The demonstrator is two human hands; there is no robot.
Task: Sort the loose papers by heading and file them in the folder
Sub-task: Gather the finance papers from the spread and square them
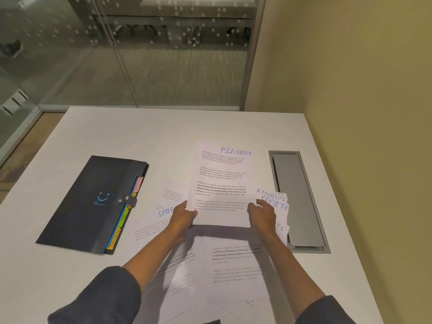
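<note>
Paper headed FINANCE [223,183] is lifted off the counter [163,129] near its middle, the left hand [181,215] pinching its lower left corner and the right hand [263,212] its lower right, so each grip is narrow on the sheet and the heading faces up, probably so it can be read for sorting. More loose papers [217,265] lie spread beneath the arms toward the near edge, with a fanned stack [278,206] showing FINANCE and SPORTS headings just right of the held sheet. The dark folder [91,202] lies clasped shut toward the left edge, coloured tabs facing the papers, so filing has apparently not begun.
</note>
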